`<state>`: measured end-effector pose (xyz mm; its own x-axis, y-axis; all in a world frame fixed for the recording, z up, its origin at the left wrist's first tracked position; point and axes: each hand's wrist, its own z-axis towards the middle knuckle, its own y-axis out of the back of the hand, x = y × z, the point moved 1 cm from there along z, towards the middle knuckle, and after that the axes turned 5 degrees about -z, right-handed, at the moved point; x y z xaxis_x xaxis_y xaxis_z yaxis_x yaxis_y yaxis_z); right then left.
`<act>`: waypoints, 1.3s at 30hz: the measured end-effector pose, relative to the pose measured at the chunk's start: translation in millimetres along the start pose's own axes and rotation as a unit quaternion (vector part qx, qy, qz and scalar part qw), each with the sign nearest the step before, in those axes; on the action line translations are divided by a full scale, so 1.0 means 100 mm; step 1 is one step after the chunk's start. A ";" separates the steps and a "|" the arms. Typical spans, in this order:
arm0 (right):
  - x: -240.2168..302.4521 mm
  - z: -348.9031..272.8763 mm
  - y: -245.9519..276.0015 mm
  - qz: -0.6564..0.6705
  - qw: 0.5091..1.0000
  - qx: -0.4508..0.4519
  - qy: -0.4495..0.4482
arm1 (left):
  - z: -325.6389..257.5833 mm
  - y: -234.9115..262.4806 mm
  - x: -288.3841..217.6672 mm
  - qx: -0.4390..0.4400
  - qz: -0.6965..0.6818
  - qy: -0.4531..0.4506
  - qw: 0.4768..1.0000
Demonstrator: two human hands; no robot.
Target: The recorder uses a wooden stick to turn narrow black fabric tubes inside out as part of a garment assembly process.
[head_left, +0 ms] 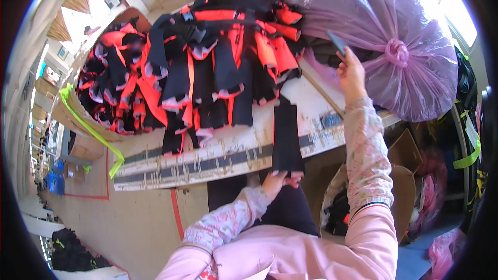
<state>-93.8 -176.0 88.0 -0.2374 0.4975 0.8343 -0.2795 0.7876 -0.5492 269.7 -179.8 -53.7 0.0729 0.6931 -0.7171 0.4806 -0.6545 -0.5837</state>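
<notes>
My left hand (pixel 276 181) is closed on the lower end of a black fabric piece (pixel 287 137), a flared strip with a thin orange edge. The strip's upper part lies on the white table (pixel 228 148). Raised over the table's right side, my right hand (pixel 353 75) grips a slim blue-grey tool (pixel 337 41) that points up and to the left. Its exact kind is unclear. A big heap of black and bright orange fabric pieces (pixel 223 67), some with black buckles, covers the far left and middle of the table.
A large knotted purple plastic bag (pixel 397 54) bulges at the far right. A wooden stick (pixel 322 92) lies near it. A yellow-green strap (pixel 91 127) hangs off the left edge. Below right stands an open cardboard box (pixel 402 192); black fabric (pixel 75 251) is piled at lower left.
</notes>
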 end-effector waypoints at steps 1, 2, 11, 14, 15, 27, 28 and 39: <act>0.07 -0.24 -0.03 0.023 0.999 0.023 -0.023 | 0.02 0.00 -0.04 -0.002 -0.013 0.000 1.000; 0.13 -0.57 -0.04 0.047 0.997 0.046 -0.045 | 0.06 0.00 -0.10 -0.003 -0.027 -0.001 1.000; 0.36 -3.34 0.97 -0.062 0.901 0.309 -0.299 | 0.25 0.00 -0.21 0.064 -0.022 -0.064 0.996; 0.31 -3.56 1.08 -0.054 0.902 0.255 -0.343 | 0.12 -0.16 -0.34 0.083 0.005 -0.069 0.994; 0.31 -3.60 1.06 -0.066 0.901 0.240 -0.354 | 0.12 -0.16 -0.34 0.072 0.036 -0.052 0.995; 0.32 -3.62 0.88 -0.156 0.901 0.216 -0.343 | 0.17 -0.18 -0.33 0.061 -0.013 0.004 0.998; 0.29 -3.60 0.81 -0.188 0.899 0.205 -0.337 | 0.17 -0.18 -0.31 0.061 -0.012 0.005 0.998; -0.02 -3.08 0.38 -0.541 0.803 0.249 0.012 | 0.34 0.01 -0.04 0.085 -0.199 0.062 0.974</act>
<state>182.5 -35.0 79.7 0.4120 -0.3685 0.8333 -0.6490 0.5233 0.5523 240.0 -193.0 -64.5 0.0203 0.9262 -0.3764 0.3408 -0.3603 -0.8683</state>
